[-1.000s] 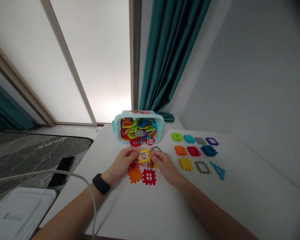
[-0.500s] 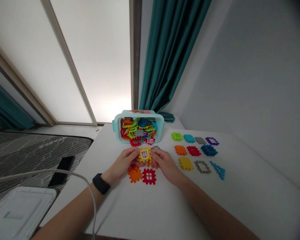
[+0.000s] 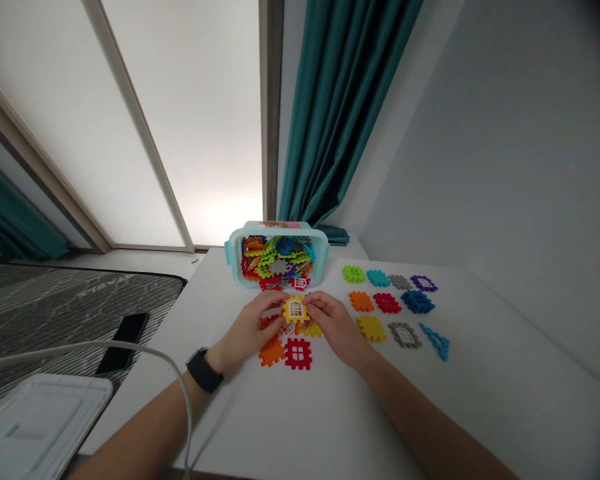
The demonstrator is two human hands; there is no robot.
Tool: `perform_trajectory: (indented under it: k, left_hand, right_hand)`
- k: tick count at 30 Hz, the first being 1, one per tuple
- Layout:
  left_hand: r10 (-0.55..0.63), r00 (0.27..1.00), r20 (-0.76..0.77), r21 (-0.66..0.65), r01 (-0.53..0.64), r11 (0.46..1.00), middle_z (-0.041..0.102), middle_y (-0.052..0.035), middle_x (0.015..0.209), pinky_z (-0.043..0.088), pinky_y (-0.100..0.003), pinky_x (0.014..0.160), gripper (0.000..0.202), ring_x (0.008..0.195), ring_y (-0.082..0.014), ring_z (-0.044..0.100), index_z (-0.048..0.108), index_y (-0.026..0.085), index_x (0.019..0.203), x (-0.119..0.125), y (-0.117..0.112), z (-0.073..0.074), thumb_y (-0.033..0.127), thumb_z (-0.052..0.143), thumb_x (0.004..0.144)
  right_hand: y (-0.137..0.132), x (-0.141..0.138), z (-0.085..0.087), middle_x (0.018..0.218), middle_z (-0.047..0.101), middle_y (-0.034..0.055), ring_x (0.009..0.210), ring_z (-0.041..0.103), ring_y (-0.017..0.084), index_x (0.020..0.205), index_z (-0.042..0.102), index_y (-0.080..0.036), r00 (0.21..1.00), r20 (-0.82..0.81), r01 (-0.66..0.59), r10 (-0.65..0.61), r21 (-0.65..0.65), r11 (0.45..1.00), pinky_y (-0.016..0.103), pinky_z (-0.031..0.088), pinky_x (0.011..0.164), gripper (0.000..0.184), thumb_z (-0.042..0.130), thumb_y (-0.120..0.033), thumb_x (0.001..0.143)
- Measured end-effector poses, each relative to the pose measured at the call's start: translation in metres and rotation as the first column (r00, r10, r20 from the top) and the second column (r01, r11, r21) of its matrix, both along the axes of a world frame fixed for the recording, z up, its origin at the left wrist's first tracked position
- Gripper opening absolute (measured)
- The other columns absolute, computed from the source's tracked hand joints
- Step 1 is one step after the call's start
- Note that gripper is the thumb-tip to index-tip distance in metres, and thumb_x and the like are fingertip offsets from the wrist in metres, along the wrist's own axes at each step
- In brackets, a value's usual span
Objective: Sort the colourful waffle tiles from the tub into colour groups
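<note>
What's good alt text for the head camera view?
The left hand and right hand hold a yellow window tile over a white table. A teal box of colourful tiles sits beyond, with rows of tiles to the right.

One left hand and one right hand hold one yellow window tile. Ten plastic tiles lie in three rows; there is one tub and one phone.

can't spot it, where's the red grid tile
In the head view, the red plastic grid tile lies on the white table, just right of the orange plastic tile and below the yellow plastic window tile.
</note>
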State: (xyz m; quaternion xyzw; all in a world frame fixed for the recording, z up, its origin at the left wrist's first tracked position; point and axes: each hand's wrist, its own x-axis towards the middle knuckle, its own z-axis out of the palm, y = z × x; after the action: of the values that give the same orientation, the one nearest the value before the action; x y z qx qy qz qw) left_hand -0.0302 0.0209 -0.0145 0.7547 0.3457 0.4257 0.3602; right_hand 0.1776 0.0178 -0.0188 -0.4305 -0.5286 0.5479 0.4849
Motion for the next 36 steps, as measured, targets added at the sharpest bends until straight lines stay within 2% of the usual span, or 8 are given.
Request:
perform_trajectory:
  k: [3,6,15,17,20,25,30,36]
  left_hand:
    - [0.001,0.997,-0.081,0.069,0.005,0.998,0.059,-0.0135,0.135,0.044,-0.046,0.108,0.055,0.122,-0.0279,0.056,0.055,0.023,0.137,-0.001,-0.003,0.000,0.024,0.069,0.084]
    - [0.040,0.984,-0.175,0.162,-0.012,0.987,0.059,-0.0146,0.136,0.042,-0.048,0.109,0.064,0.124,-0.0310,0.054,0.053,0.023,0.140,-0.003,-0.003,0.000,0.028,0.075,0.080]
    - [0.165,0.909,-0.382,0.346,-0.026,0.938,0.069,-0.0130,0.119,0.045,-0.045,0.098,0.046,0.109,-0.0298,0.061,0.059,0.024,0.134,-0.007,0.003,0.000,0.036,0.065,0.090]
    - [0.171,0.914,-0.368,0.342,-0.038,0.939,0.069,-0.0130,0.117,0.044,-0.044,0.097,0.045,0.107,-0.0301,0.061,0.061,0.023,0.131,-0.007,0.002,0.000,0.038,0.066,0.089]
    - [0.162,0.929,-0.333,0.341,-0.041,0.939,0.070,-0.0130,0.114,0.043,-0.043,0.095,0.042,0.104,-0.0299,0.061,0.063,0.023,0.126,-0.007,0.002,0.000,0.039,0.069,0.088]
    - [0.140,0.942,-0.303,0.334,-0.033,0.942,0.070,-0.0119,0.112,0.044,-0.041,0.093,0.039,0.103,-0.0290,0.062,0.065,0.022,0.119,0.001,-0.002,-0.002,0.041,0.072,0.086]
    - [0.082,0.917,-0.390,0.323,0.053,0.945,0.070,-0.0121,0.112,0.045,-0.042,0.092,0.037,0.103,-0.0291,0.063,0.063,0.022,0.118,0.020,-0.011,-0.008,0.042,0.069,0.088]
    - [-0.057,0.856,-0.513,0.361,0.276,0.891,0.064,-0.0118,0.124,0.045,-0.042,0.101,0.032,0.114,-0.0263,0.059,0.056,0.021,0.126,0.046,-0.025,-0.004,0.034,0.056,0.096]
  right_hand:
    - [-0.001,-0.002,0.001,0.078,0.066,-0.0002,0.074,0.061,0.016,0.083,0.062,-0.021,1.000,0.015,0.004,-0.004,0.041,0.999,0.029,0.049,0.069,0.031,0.074,-0.049,0.075]
    - [-0.001,-0.004,0.000,0.079,0.066,0.0006,0.076,0.061,0.017,0.082,0.062,-0.021,0.999,0.032,-0.003,0.001,0.074,0.997,0.030,0.050,0.071,0.030,0.073,-0.049,0.076]
    - [0.002,0.000,-0.005,0.088,0.067,0.0027,0.083,0.065,0.018,0.092,0.061,-0.023,0.992,0.122,-0.060,0.043,0.137,0.989,0.033,0.054,0.076,0.019,0.066,-0.039,0.084]
    - [0.003,0.005,-0.004,0.102,0.066,0.0069,0.094,0.065,0.020,0.097,0.062,-0.023,0.972,0.234,-0.078,0.016,0.258,0.963,0.035,0.055,0.081,0.014,0.062,-0.033,0.087]
    - [0.002,0.013,-0.001,0.127,0.059,0.0119,0.116,0.059,0.024,0.104,0.065,-0.023,0.904,0.424,-0.154,-0.060,0.453,0.878,0.039,0.054,0.092,0.016,0.059,-0.024,0.090]
    - [-0.006,0.026,0.002,0.135,0.058,0.0115,0.128,0.053,0.026,0.121,0.061,-0.025,0.764,0.641,-0.350,-0.080,0.514,0.783,0.048,0.043,0.111,0.032,0.066,-0.025,0.089]
    - [-0.021,0.045,-0.007,0.133,0.061,0.0114,0.126,0.056,0.025,0.123,0.061,-0.025,0.725,0.677,-0.337,-0.128,0.510,0.791,0.047,0.046,0.109,0.034,0.066,-0.024,0.090]
    - [-0.057,0.092,-0.023,0.130,0.064,0.0112,0.122,0.058,0.026,0.122,0.062,-0.024,0.673,0.713,-0.284,-0.197,0.495,0.821,0.048,0.048,0.106,0.035,0.068,-0.022,0.088]
